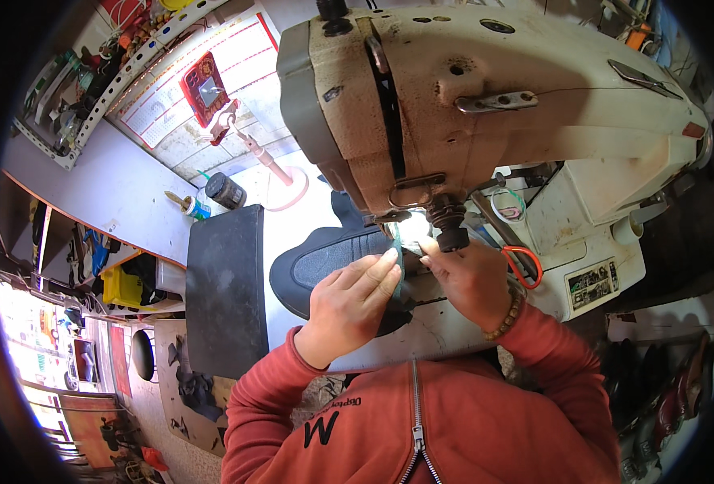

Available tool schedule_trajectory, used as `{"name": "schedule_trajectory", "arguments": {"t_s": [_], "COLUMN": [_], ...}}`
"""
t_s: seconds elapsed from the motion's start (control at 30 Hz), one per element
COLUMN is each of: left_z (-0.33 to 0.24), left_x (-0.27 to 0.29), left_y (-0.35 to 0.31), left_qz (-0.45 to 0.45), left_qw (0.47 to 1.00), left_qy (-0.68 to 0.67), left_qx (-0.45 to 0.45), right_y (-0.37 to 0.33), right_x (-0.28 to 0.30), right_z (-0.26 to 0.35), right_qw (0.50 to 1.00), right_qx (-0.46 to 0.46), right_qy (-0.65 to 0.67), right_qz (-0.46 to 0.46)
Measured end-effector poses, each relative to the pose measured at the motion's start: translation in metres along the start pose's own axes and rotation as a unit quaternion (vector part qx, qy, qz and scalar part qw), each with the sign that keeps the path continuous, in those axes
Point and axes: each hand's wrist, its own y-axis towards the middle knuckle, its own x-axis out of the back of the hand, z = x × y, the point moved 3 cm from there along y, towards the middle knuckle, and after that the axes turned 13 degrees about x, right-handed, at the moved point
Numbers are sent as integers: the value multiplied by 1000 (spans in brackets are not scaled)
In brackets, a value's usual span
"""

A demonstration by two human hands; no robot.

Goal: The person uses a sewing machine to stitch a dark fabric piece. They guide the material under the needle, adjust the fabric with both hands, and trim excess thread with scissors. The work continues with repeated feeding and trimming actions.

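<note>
An industrial sewing machine point(454, 89) with a worn beige head leans over the white work table, its lamp lighting the needle area. A black textured leather piece point(325, 262) with a rounded end and a stitched outline lies left of the needle, on wider black material. My left hand point(353, 298) is closed at its right edge, fingers pressed together on a narrow greenish strip point(398, 250). Just right of the needle, my right hand point(470, 278) pinches something small at the fingertips; glare and the presser parts hide what it is.
A black flat board point(226, 282) lies at the table's left. Behind it stand a dark jar point(226, 191), a small can with a brush point(196, 208) and a red-cased phone point(204, 89) on a pink stand point(288, 189). Orange-handled scissors point(526, 268) rest beside my right wrist.
</note>
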Motion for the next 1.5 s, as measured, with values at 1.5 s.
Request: {"name": "schedule_trajectory", "arguments": {"t_s": [1.5], "left_z": [-5], "left_x": [-1], "left_y": [-10], "left_qz": [-27], "left_qw": [1000], "left_qy": [2], "left_qx": [2], "right_y": [-27], "right_x": [-48], "right_z": [36], "right_qw": [573], "right_qx": [-427], "right_qy": [696], "right_qz": [-66]}}
